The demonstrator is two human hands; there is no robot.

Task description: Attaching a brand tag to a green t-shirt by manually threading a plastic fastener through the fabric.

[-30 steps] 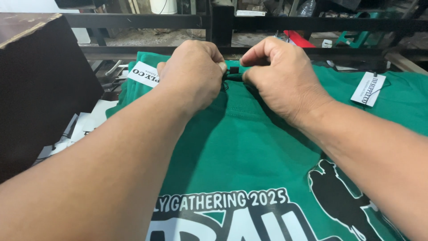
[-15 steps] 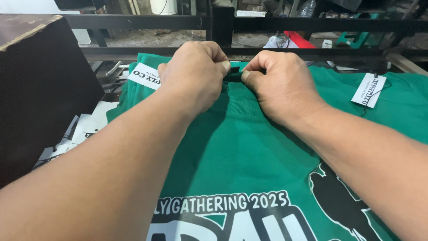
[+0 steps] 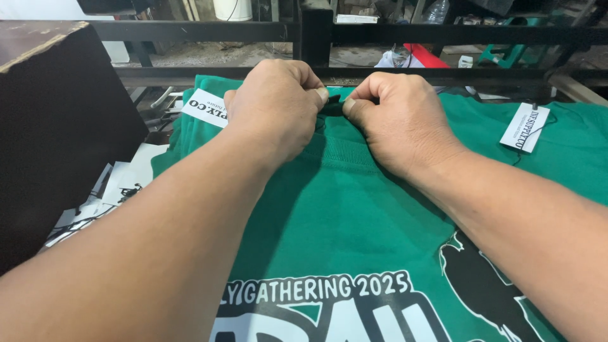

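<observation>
black metal rack [image 3: 316, 31], dusty floor [image 3: 209, 54]

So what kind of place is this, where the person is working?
Probably a small T-shirt printing workshop. A stack of green printed T-shirts lies flat, white hang tags are attached, and a black metal frame stands behind. Both hands pinch something small and dark at the collar.

A green T-shirt [image 3: 354, 209] lies flat, collar end away from the camera, white lettering and a black figure printed across it; a small dark piece [image 3: 332, 106] at its collar sits pinched between fingertips
</observation>
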